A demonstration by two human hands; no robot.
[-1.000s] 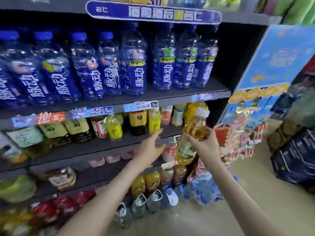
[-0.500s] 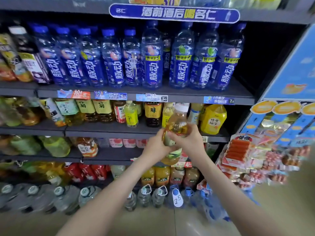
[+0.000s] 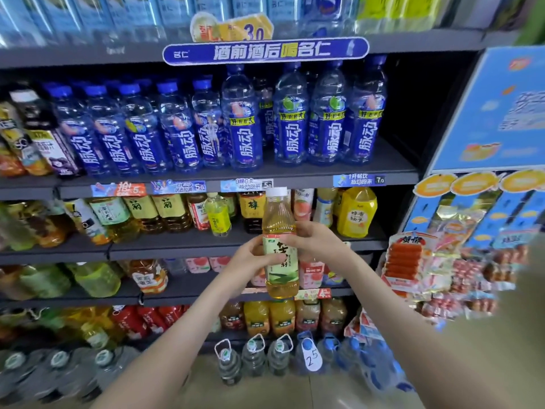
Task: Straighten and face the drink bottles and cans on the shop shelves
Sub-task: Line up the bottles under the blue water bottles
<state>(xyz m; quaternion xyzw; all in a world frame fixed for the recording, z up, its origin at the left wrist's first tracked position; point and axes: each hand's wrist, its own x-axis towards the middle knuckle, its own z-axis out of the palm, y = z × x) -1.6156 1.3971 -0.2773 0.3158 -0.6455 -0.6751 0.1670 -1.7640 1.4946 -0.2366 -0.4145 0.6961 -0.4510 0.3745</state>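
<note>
I hold a tea bottle with a white cap, amber liquid and a green label upright in front of the shelves. My left hand grips its label from the left with the thumb across the front. From the right, my right hand grips it at the shoulder. Behind it, the second shelf carries tea and juice bottles, among them a small yellow bottle and a squat yellow bottle. A row of blue-labelled bottles fills the shelf above.
Lower shelves hold orange juice bottles and red bottles. Large water jugs stand on the floor. A rack of hanging snack packets stands at the right, under a blue display board.
My left hand has come off the shelf edge onto the bottle, so both hands now hold it. The bottle went from tilted to upright and moved left, and my view swung left.
</note>
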